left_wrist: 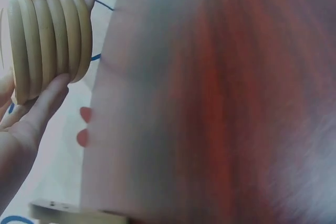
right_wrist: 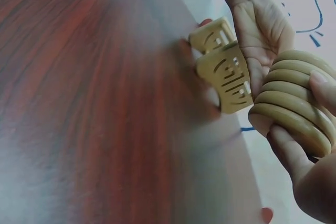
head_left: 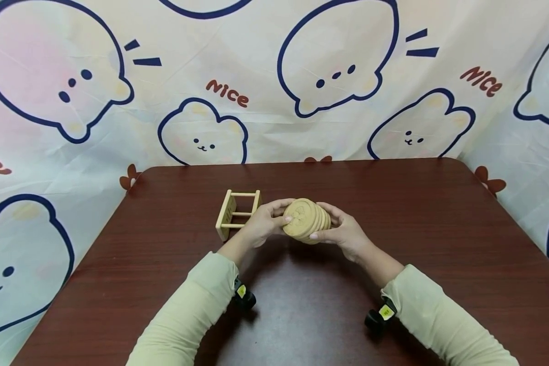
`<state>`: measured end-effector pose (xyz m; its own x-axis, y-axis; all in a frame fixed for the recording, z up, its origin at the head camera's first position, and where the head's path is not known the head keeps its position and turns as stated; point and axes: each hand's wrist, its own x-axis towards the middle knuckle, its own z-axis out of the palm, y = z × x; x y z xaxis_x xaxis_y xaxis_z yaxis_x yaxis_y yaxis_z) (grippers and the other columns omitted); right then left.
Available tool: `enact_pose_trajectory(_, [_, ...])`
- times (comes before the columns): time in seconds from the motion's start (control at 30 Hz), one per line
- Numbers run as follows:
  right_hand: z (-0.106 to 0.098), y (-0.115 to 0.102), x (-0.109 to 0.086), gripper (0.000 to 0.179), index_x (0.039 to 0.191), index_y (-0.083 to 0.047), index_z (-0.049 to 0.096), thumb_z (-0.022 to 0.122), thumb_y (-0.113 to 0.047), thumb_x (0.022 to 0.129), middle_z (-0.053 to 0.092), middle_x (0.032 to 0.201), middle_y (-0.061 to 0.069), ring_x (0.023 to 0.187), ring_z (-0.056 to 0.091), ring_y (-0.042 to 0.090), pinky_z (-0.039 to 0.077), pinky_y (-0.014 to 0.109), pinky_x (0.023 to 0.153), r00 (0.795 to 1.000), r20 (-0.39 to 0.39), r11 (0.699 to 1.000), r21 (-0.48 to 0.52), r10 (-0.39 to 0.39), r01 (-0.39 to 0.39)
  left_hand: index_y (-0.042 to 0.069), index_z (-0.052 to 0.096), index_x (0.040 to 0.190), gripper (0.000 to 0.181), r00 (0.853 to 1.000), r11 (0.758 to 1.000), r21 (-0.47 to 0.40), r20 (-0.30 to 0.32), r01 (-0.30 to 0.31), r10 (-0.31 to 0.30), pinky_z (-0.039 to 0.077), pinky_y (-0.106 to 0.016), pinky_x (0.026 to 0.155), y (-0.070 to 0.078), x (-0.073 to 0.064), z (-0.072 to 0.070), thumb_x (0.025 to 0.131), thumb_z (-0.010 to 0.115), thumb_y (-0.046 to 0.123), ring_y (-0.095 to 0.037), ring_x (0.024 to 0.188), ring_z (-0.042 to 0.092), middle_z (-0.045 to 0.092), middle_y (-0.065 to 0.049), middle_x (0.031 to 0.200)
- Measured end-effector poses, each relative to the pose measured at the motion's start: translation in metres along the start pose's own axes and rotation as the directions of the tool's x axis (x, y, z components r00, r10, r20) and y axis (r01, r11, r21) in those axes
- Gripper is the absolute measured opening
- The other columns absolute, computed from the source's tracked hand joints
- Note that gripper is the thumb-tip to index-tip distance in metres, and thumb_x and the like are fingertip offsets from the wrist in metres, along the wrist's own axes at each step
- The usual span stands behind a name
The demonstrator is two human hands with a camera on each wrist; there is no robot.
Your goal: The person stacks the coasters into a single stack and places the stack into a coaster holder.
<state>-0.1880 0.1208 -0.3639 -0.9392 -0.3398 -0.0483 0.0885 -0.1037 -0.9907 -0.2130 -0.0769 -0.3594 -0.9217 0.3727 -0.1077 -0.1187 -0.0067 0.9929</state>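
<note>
Between my two hands is a stack of round wooden coasters point(head_left: 300, 217), several discs pressed face to face and held on edge above the table. My left hand point(head_left: 266, 222) grips the left end, its thumb on the outer disc's face, which bears a carved pattern. At the other end my right hand point(head_left: 345, 233) curls its thumb and fingers around the stack. In the left wrist view the rims of the coasters point(left_wrist: 50, 40) line up side by side. A wooden coaster rack point(head_left: 238, 213) with slatted ends and thin rods stands just left of my left hand.
The dark red-brown wooden table point(head_left: 311, 305) spreads around my arms and reflects light near its front. Behind it hangs a pale cloth point(head_left: 265, 132) printed with cartoon animals. In the right wrist view the rack's carved end panel point(right_wrist: 228, 77) shows beyond the hands.
</note>
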Motion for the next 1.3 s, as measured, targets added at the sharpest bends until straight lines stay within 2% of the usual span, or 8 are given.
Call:
enact_pose_trajectory(0.2, [0.009,-0.014,0.006,0.081,0.133,-0.006,0.031,0.071,0.007,0.064,0.044,0.120,0.018,0.095,0.052,0.021,0.047,0.033,0.070,1.000,-0.005,0.999,-0.020,-0.025,0.025,0.004,0.039,0.128,0.044,0.999,0.998,0.055,0.051,0.007,-0.009,0.046,-0.037,0.071,0.018,0.000,-0.014,0.085,0.047,-0.004,-0.018,0.082,0.057,0.047,-0.020,0.117])
enact_pose_trajectory(0.33, [0.016,-0.022,0.012,0.080,0.133,-0.007,0.031,0.070,0.007,0.065,0.044,0.121,0.016,0.098,0.051,0.023,0.046,0.032,0.071,0.999,0.016,0.999,-0.021,-0.038,0.038,0.002,0.038,0.129,0.045,0.997,0.996,0.091,0.079,0.004,-0.011,0.047,-0.033,0.069,0.028,0.001,-0.026,0.085,0.048,-0.004,-0.016,0.079,0.058,0.047,-0.021,0.117])
enact_pose_trajectory(0.63, [0.035,-0.030,0.032,0.080,0.131,-0.004,0.035,0.073,0.005,0.062,0.046,0.122,0.009,0.104,0.048,0.020,0.044,0.028,0.077,0.993,0.036,0.988,-0.102,-0.114,0.117,-0.002,0.036,0.129,0.048,0.995,0.991,0.130,0.096,0.015,-0.028,0.047,-0.032,0.069,0.040,0.001,-0.056,0.084,0.050,-0.006,-0.014,0.078,0.059,0.045,-0.024,0.119])
enact_pose_trajectory(0.87, [0.053,-0.032,0.047,0.078,0.129,-0.008,0.039,0.075,0.003,0.061,0.048,0.121,0.008,0.102,0.049,0.018,0.043,0.027,0.078,0.990,0.040,0.976,-0.166,-0.134,0.139,-0.004,0.037,0.127,0.047,0.994,0.990,0.140,0.107,0.004,-0.019,0.047,-0.034,0.070,0.041,0.002,-0.083,0.083,0.050,-0.007,-0.017,0.078,0.059,0.049,-0.021,0.115])
enact_pose_trajectory(1.13, [0.071,-0.030,0.062,0.078,0.131,-0.010,0.037,0.074,0.001,0.063,0.047,0.123,0.006,0.104,0.048,0.015,0.043,0.026,0.077,0.993,0.043,0.970,-0.210,-0.113,0.119,-0.008,0.032,0.129,0.050,0.989,0.992,0.119,0.150,-0.029,0.011,0.047,-0.034,0.070,0.035,0.003,-0.110,0.083,0.051,-0.007,-0.017,0.081,0.059,0.055,-0.010,0.106])
enact_pose_trajectory(1.3, [0.082,-0.029,0.071,0.077,0.130,-0.012,0.040,0.075,-0.002,0.063,0.049,0.120,0.004,0.101,0.050,0.013,0.043,0.025,0.076,0.991,0.023,0.945,-0.297,-0.135,0.136,-0.007,0.032,0.129,0.051,0.985,0.989,0.143,0.170,-0.033,0.008,0.046,-0.035,0.071,0.036,0.004,-0.125,0.082,0.051,-0.007,-0.018,0.082,0.058,0.056,-0.007,0.103])
